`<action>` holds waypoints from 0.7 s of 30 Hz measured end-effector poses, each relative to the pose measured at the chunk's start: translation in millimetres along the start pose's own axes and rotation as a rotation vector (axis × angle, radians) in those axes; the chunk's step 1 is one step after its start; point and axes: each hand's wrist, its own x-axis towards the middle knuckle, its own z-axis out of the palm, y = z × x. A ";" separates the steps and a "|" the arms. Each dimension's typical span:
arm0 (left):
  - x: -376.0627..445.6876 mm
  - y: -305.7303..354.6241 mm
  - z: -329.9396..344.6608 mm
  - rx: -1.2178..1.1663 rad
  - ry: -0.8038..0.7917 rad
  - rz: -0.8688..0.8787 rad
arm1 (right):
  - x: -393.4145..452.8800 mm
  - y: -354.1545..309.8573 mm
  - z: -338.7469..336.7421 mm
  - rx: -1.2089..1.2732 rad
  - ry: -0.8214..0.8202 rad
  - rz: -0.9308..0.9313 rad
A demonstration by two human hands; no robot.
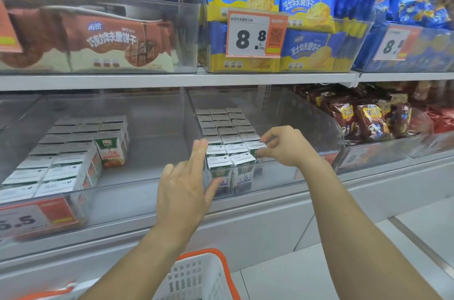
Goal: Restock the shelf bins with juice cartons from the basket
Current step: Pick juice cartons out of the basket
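Note:
Small white and green juice cartons (pixel 228 137) stand in three rows inside a clear shelf bin (pixel 317 125) on the lower shelf. My left hand (pixel 184 184) is in front of that bin with straight fingers beside the front left carton (pixel 219 169). My right hand (pixel 285 146) reaches over the bin's front right corner, fingers curled around a carton (pixel 256 146) in the right row. A second clear bin (pixel 147 128) to the left holds orange-labelled cartons (pixel 73 152). The white basket with an orange rim (pixel 204 275) sits below my arms.
The upper shelf carries bins of brown wafer packs (pixel 110 39) and blue and yellow biscuit packs (pixel 270 29) with an 8.8 price tag (pixel 253 34). Dark snack bags (pixel 368 118) fill the bin to the right. A 5.5 price tag (pixel 32 218) hangs at lower left.

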 end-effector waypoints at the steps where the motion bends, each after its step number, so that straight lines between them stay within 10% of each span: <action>1: 0.4 0.7 -0.9 -0.004 -0.020 -0.003 | -3.5 0.3 -0.7 -0.021 0.021 -0.013; 6: -3.0 -4.4 -5.9 -0.255 -0.038 -0.014 | -41.1 -26.4 -6.8 0.054 0.336 -0.252; 11: -74.3 -24.2 -17.5 -0.433 0.166 -0.024 | -90.8 -72.1 30.4 0.197 0.049 -0.476; 21: -323.1 -77.8 39.0 -0.543 -1.019 -0.831 | -115.2 -19.1 197.4 -0.395 -0.815 -0.409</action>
